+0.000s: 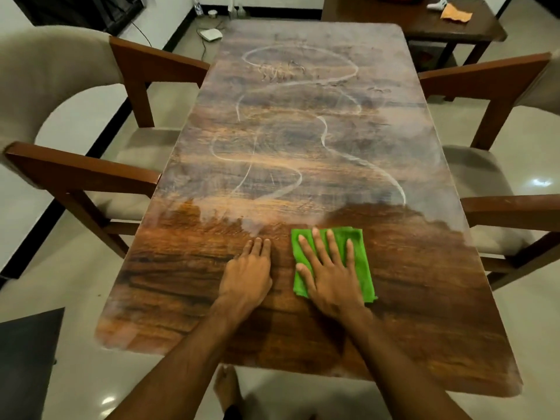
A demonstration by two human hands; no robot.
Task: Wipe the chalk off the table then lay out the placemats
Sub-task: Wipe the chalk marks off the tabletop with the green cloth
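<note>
The right hand [328, 277] lay flat, fingers spread, pressing the green cloth [363, 274] at lower centre beside the flat, empty left hand [247, 274], the table's [181, 286] near strip wiped clean while chalk loops [325, 137] covered its middle and top, no placemats visible.

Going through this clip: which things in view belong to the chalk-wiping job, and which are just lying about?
Part of the job:
- green cloth, pressed flat under the right hand
- chalk marks
- dining table, with the left hand resting on it
- no placemats in view

Lying about:
- chairs
- side table
- orange cloth on it
- white box on the floor
</note>
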